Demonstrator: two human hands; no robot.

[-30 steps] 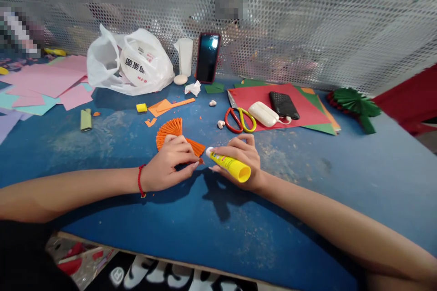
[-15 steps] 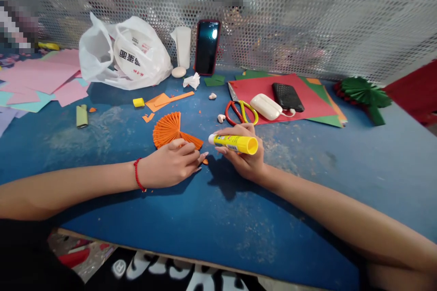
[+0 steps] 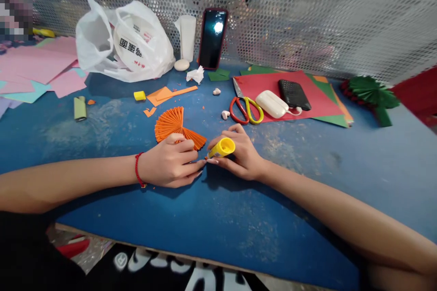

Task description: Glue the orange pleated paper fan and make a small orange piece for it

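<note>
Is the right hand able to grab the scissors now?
Probably, once it lets go: the right hand holds the glue stick. The scissors lie just beyond that hand, with nothing seeming in the way.

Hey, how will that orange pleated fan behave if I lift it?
The orange pleated fan is probably light, since it looks like folded paper. It may flex open or shut, given its wedge-shaped gap. Its thin folds would likely crease if squeezed.

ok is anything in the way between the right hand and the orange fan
Nothing visible stands between the right hand, which holds the glue stick, and the right edge of the orange fan. The left hand hides part of the fan's lower side.
</note>
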